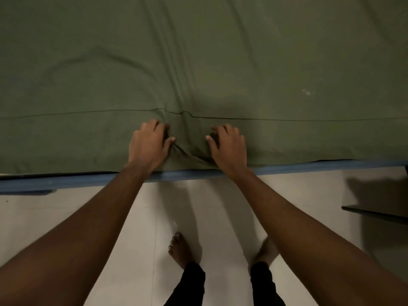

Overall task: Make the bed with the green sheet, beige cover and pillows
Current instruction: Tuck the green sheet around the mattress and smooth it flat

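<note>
The green sheet (198,62) covers the whole bed top, with long creases running from the far side toward the near edge. A seam line crosses it just beyond my hands. My left hand (150,144) and my right hand (228,144) lie side by side on the sheet at the near edge, fingers curled, each pinching a bunch of the fabric. The cloth puckers into folds between the two thumbs. No beige cover or pillows are in view.
A blue mattress edge (77,181) shows under the sheet's hem along the near side. I stand barefoot on a pale tiled floor (66,217). A dark flat object (375,214) juts in at the right, close to the bed.
</note>
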